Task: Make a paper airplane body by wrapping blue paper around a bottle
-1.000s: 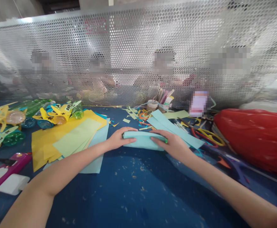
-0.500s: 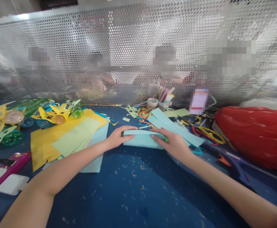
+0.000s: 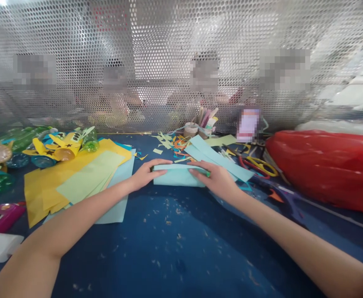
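Observation:
A light blue paper roll [image 3: 177, 175] lies on the blue table [image 3: 181, 248], wrapped round something green that shows at both ends. My left hand [image 3: 144, 176] curls over the roll's left end, fingers closed on it. My right hand [image 3: 216, 180] presses on the right end, fingers wrapped over the paper. More light blue paper strips [image 3: 214, 157] lie just behind the roll.
Yellow and pale green sheets [image 3: 76, 178] spread at left, with decorated green bottles [image 3: 63, 145] behind them. Scissors [image 3: 259, 165] and paper scraps lie at right, beside a red plastic bag [image 3: 324, 169]. A perforated metal screen [image 3: 181, 62] closes the back; people sit behind it.
The view has shifted slightly, so everything sits a bit lower and to the left. Both hands keep their hold on the paper roll.

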The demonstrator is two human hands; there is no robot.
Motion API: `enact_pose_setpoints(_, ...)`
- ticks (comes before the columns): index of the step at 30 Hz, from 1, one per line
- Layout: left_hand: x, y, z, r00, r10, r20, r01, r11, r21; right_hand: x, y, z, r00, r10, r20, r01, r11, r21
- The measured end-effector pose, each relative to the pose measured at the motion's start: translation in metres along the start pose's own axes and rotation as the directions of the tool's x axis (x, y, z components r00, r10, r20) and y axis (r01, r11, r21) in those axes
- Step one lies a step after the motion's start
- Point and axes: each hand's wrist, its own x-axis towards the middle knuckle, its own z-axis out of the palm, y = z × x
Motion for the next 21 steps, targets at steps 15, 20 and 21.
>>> enact_pose_setpoints(15, 0.0024, 0.0004, 0.0029, 0.999, -0.003, -0.043, -0.001, 0.995, -0.097, 0.0055, 0.0044, -0.0058, 0.997, -0.031, 0.072, 0.022, 0.993, 0.117)
enact_pose_setpoints(20, 0.0032, -0.0005, 0.0034, 0.998, 0.016, -0.06, -0.023, 0.991, -0.129, 0.0027, 0.0037, -0.0035, 0.997, -0.062, 0.039, 0.053, 0.981, 0.187)
enact_pose_setpoints(21, 0.0037, -0.0004, 0.0029, 0.998, 0.029, -0.06, -0.036, 0.991, -0.126, 0.0021, 0.0037, -0.0031, 0.997, -0.069, 0.035, 0.061, 0.979, 0.197)
